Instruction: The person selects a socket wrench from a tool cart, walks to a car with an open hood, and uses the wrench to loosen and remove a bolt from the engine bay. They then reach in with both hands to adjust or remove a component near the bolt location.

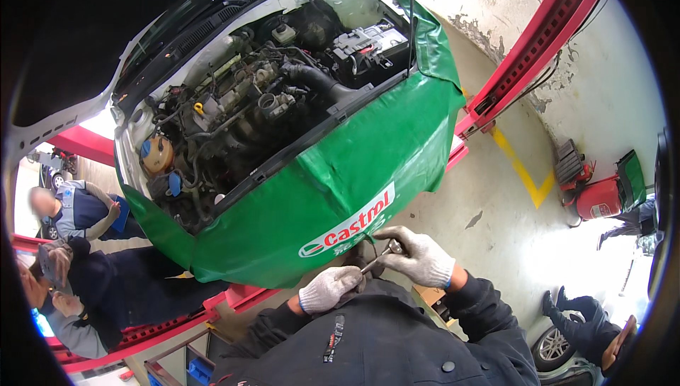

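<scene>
Close to my chest, both white-gloved hands are on a metal ratchet wrench (373, 263). My left hand (330, 289) is closed around its lower end. The fingers of my right hand (419, 258) close about its rounded head. Just beyond my hands hangs a green protective cover (297, 205), draped over the front of a car. Behind the cover, the engine bay (244, 106) lies exposed under the raised hood. Part of the wrench is hidden by the gloves.
Red lift posts (528, 46) stand beside the car. A red fire extinguisher (598, 200) is at the right wall. At lower right, a person sits near a wheel (554, 347). Two people stand at left, one holding a blue folder (120, 214). A metal tool cart (177, 358) is at lower left.
</scene>
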`<state>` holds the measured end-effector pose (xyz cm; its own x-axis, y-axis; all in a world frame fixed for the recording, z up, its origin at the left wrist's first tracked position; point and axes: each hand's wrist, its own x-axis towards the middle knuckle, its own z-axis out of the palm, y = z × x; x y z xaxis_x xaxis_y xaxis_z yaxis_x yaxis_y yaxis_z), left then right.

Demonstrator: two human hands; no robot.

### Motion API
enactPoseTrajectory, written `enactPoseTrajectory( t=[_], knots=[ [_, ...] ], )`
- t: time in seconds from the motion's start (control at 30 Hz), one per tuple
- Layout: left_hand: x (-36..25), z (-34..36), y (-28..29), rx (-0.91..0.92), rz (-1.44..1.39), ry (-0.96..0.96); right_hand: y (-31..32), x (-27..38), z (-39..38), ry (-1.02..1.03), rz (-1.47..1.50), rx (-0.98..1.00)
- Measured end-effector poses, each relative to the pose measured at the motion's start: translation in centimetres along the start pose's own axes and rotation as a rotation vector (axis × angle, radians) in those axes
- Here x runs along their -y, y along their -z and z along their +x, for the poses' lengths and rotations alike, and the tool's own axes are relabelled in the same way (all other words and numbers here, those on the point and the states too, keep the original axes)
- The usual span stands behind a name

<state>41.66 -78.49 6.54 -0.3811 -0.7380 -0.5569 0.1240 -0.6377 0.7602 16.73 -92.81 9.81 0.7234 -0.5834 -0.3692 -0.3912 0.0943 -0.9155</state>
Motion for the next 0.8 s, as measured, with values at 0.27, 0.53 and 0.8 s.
enactPoseTrajectory(
  t=[0.27, 0.53, 0.8],
  knots=[
    [-5.1, 10.2, 2.2, 0.276, -0.484, 0.09, 13.5, 0.1, 0.7, -0.287, 0.373, 0.093],
    [-12.3, 19.7, 5.3, 0.513, -0.402, 0.155, 18.6, 1.1, 4.2, 0.004, 0.009, -0.162],
    [-16.0, 25.0, 5.8, 0.042, 0.868, -0.268, 23.1, 1.8, 13.7, 0.301, -0.503, 0.058]
  ],
)
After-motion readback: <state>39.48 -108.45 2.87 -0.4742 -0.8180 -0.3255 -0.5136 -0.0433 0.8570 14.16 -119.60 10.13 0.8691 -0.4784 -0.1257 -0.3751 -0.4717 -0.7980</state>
